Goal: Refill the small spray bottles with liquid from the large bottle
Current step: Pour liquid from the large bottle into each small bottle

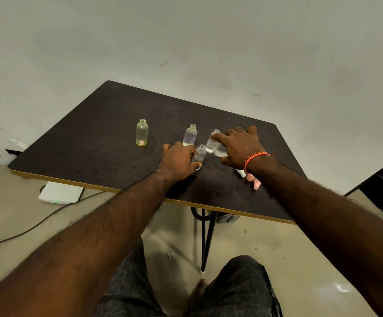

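Observation:
Several small open-necked bottles stand on the dark table [94, 143]. A yellowish bottle [142, 133] is at the left and a clear one [190, 136] is in the middle. My left hand [179, 156] grips a small clear bottle [201, 153] standing on the table. My right hand [240, 145] is curled over a larger clear bottle [220, 152], most of which it hides. Another small clear bottle [210, 143] stands against that hand's index finger. Pink spray caps [253, 179] and a white cap [241, 172] lie under my right wrist.
The table's front edge [140, 193] runs close to my forearms, and its black leg [206, 239] stands between my knees. On the floor at the left are a white flat device [60, 192], a cable [26, 229] and a white container [4, 157]. Dark furniture [382, 186] stands at the right.

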Available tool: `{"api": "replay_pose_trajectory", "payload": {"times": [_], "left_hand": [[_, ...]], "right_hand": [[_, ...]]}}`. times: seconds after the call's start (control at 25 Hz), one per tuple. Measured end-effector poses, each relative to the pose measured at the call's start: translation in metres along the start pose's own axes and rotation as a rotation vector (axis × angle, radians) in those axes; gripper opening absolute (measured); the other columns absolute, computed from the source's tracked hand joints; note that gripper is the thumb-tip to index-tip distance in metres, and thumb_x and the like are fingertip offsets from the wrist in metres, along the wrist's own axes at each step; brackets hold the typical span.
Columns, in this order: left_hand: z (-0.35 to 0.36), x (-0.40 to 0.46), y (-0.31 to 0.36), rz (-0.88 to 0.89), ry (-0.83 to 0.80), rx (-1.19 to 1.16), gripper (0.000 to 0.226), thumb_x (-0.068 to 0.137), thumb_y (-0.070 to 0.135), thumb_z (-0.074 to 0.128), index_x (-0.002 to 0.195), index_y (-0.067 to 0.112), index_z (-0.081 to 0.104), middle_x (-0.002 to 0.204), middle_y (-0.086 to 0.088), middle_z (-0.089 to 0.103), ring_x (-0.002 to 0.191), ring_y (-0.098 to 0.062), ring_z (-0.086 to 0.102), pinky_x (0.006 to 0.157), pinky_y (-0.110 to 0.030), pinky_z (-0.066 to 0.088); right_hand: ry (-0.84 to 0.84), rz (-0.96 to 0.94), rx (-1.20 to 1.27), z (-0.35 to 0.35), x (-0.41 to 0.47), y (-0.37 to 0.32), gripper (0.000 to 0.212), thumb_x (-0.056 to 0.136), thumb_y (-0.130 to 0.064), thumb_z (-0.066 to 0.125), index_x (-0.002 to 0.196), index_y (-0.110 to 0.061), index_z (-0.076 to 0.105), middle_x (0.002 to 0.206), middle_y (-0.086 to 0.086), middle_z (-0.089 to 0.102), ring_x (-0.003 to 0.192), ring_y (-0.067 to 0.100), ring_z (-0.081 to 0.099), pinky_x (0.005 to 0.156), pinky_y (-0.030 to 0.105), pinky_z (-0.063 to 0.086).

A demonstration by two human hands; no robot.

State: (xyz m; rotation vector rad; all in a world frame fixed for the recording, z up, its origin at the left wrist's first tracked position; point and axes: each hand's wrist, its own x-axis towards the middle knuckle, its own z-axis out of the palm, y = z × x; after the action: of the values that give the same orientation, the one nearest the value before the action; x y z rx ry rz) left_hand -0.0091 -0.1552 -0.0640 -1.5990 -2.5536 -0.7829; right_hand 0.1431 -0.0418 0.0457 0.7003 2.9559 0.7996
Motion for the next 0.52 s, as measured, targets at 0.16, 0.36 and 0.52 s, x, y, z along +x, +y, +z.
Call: {"api": "replay_pose_trajectory", "payload": {"times": [0.16,0.36,0.52], "left_hand": [[0.0001,0.0006,-0.0006,-0.003,-0.009,0.007,0.042,0.088,0.057,0.07,0.118,0.027,0.066,0.111,0.003,0.068,0.116,-0.019,0.056,0.105,-0.047,0.036],[0.0,0.0017,0.0,-0.008,-0.016,0.011,0.044,0.088,0.057,0.071,0.119,0.027,0.066,0.112,0.002,0.067,0.117,-0.018,0.055,0.107,-0.048,0.035],[0.0008,0.0012,-0.0001,-0.008,-0.013,0.003,0.043,0.087,0.058,0.071,0.118,0.027,0.066,0.11,0.003,0.068,0.116,-0.018,0.056,0.105,-0.047,0.036]], "right_hand": [[-0.001,0.003,0.001,-0.0005,0.0009,-0.0003,0.077,0.08,-0.05,0.073,0.146,-0.038,0.037,0.134,0.003,0.06,0.123,0.03,0.052,0.101,0.052,0.032],[0.004,0.003,-0.001,-0.0011,0.0012,0.0001,0.076,0.08,-0.05,0.072,0.146,-0.039,0.037,0.133,0.002,0.06,0.122,0.03,0.053,0.099,0.051,0.032],[0.008,0.005,-0.001,-0.0011,-0.0003,0.0007,0.074,0.08,-0.049,0.072,0.144,-0.039,0.038,0.131,0.002,0.061,0.12,0.03,0.053,0.098,0.05,0.032]]}}
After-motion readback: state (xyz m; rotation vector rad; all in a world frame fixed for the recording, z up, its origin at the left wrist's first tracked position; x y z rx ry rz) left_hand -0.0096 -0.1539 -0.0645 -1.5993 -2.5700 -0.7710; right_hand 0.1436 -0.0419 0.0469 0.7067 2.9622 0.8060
